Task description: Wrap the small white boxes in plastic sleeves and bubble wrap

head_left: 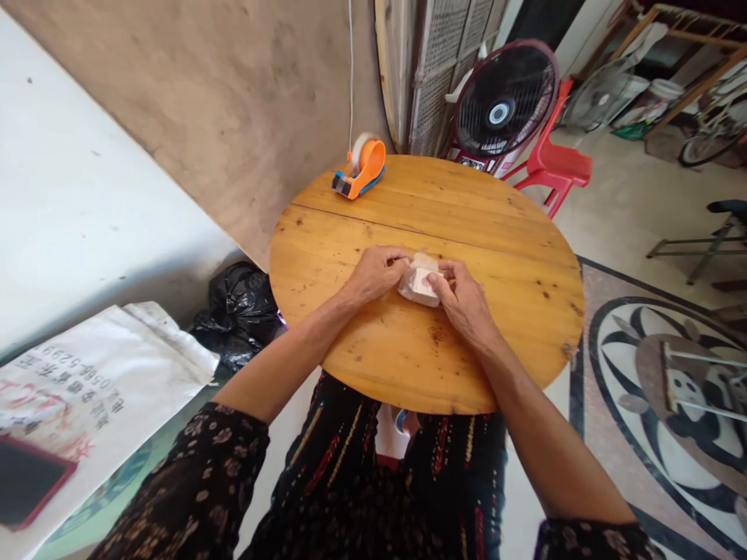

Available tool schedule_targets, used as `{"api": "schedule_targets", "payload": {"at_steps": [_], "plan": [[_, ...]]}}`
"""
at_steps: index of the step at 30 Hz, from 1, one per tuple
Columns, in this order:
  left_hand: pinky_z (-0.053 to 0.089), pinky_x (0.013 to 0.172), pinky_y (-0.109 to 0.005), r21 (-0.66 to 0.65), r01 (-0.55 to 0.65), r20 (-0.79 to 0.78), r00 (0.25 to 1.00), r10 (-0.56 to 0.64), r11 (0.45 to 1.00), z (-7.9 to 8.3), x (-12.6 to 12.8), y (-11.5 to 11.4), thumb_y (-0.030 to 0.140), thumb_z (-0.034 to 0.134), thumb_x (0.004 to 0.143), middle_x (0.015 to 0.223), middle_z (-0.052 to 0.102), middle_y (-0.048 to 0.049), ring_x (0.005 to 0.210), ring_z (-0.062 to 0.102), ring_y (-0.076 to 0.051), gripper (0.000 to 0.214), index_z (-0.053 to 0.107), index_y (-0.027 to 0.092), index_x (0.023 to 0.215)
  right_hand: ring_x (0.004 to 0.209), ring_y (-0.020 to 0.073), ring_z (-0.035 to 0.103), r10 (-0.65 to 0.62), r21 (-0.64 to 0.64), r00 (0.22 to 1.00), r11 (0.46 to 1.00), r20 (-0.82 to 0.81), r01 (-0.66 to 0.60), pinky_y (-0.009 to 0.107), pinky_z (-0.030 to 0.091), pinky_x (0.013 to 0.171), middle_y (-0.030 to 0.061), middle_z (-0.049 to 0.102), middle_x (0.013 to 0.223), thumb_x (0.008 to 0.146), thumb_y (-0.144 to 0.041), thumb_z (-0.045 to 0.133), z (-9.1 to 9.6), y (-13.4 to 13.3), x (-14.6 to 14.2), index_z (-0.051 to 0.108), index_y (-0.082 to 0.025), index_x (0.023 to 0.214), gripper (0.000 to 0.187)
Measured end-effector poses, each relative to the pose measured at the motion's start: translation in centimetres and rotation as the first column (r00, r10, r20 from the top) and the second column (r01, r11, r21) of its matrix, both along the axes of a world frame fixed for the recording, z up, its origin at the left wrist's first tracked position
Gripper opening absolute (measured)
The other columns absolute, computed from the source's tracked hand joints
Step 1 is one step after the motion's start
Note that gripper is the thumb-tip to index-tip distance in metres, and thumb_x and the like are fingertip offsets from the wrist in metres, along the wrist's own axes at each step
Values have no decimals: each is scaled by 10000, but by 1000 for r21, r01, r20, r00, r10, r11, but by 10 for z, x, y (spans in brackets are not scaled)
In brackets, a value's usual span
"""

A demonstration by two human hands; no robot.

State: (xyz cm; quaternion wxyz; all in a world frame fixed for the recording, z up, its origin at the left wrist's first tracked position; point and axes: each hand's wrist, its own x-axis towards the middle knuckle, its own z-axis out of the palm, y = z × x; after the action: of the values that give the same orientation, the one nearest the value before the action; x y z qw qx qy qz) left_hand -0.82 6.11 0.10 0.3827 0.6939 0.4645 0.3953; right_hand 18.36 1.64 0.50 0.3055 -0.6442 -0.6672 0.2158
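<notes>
Steadying a small white block [418, 291] on the wooden surface [362, 350], right b/w my two sets of fingers. R fingers [442, 290] have it pinched: thumb pressed on top, index round the far right side. L fingers [398, 269] are bent in close at its upper left corner, thumb near index; can't tell if they've actually got hold of the clear film [426, 263] or are just touching it. Step in hand, I'd judge: working that film around the block, w/ a bit sticking up on the far side. Next move prob. calls for R to hold firm w/o crushing while L gets a clean pinch on a film edge. Orange tape dispenser [373, 167] stands beyond my L fingers, toward the far edge, out of contact.

Hard to see: block's underside and R end, hidden by surface and R fingers; film edges, b/c clear and blurry. Well below my fingers, past the near edge, a bit of something blue [401, 421], can't ID. Red-edged dark thing [33, 481], far L and nearer me, is cut off.
</notes>
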Motion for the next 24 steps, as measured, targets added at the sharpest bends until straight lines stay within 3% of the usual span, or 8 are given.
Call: {"api": "schedule_targets", "payload": {"at_steps": [6, 10, 13, 18, 24], "plan": [[465, 663, -228, 8, 102, -61, 993, -102, 995, 4, 2, -5, 232, 514, 816, 867, 746, -47, 757, 628, -146, 286, 777, 129, 861, 763, 259, 642, -4, -17, 1000, 1000, 1, 4, 405, 481, 751, 80, 727, 864, 906, -580, 502, 3, 0, 0, 662, -217, 976, 402], [419, 601, -229, -63, 127, -19, 991, -129, 990, 9, 4, -10, 372, 540, 861, 739, 699, -27, 663, 572, -130, 336, 762, 121, 838, 794, 263, 644, 24, -27, 1000, 999, 16, -24, 402, 470, 764, 87, 729, 898, 926, -568, 478, 4, 1, -1, 687, -215, 955, 411], [423, 620, -231, -80, 60, -48, 997, -64, 995, 12, 7, -15, 435, 639, 810, 769, 707, -28, 690, 581, -135, 336, 749, 123, 868, 853, 267, 646, 39, 6, 999, 999, 34, -39, 395, 473, 788, 91, 733, 951, 945, -549, 445, 3, 1, -1, 699, -216, 966, 419], [462, 672, -240, -136, 42, -20, 999, -46, 990, 12, 10, -16, 372, 656, 787, 838, 717, -28, 745, 617, -144, 255, 705, 137, 872, 1021, 295, 648, 115, 27, 993, 993, 13, -116, 426, 465, 907, 125, 737, 1076, 970, -491, 401, 3, 0, 3, 718, -184, 1018, 444], [458, 671, -248, -148, 29, -16, 999, -32, 989, 7, 11, -12, 340, 654, 770, 831, 696, -21, 757, 617, -146, 200, 657, 150, 833, 947, 256, 691, 195, -111, 949, 968, -247, -227, 408, 522, 884, 100, 742, 1142, 942, -499, 505, 4, -1, 19, 665, -190, 1226, 449]]}}
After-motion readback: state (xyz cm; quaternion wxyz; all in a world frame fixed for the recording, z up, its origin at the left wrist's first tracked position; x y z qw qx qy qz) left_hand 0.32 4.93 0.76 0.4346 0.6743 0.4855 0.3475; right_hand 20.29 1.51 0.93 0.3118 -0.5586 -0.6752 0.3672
